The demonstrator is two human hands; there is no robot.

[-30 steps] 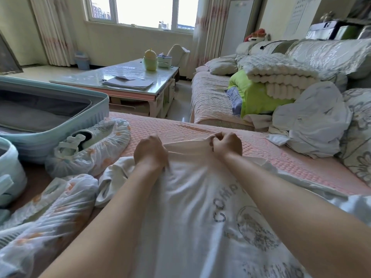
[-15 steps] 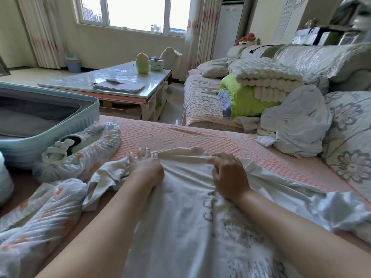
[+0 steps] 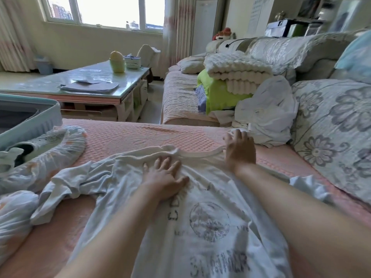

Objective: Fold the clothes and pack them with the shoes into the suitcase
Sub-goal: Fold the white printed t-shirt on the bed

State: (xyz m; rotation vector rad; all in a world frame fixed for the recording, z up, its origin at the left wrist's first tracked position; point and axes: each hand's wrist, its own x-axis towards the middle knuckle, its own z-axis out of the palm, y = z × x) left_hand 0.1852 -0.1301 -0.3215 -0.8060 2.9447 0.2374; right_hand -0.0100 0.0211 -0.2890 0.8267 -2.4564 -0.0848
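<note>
Early going, I judge: left hand (image 3: 164, 177) and right hand (image 3: 240, 151) press flat, fingers spread, on the unfolded T-shirt (image 3: 200, 227), while bagged shoes (image 3: 60, 149) at nine o'clock lie outside the suitcase (image 3: 40, 117).

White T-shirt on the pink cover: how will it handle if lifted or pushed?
Likely floppy: the white T-shirt lies wrinkled, one sleeve bunched, so it would probably droop from a single grip. Probably light: thin fabric hugs the pink cover. Pushed, it may bunch rather than slide; folds gather by the flat left hand.
</note>
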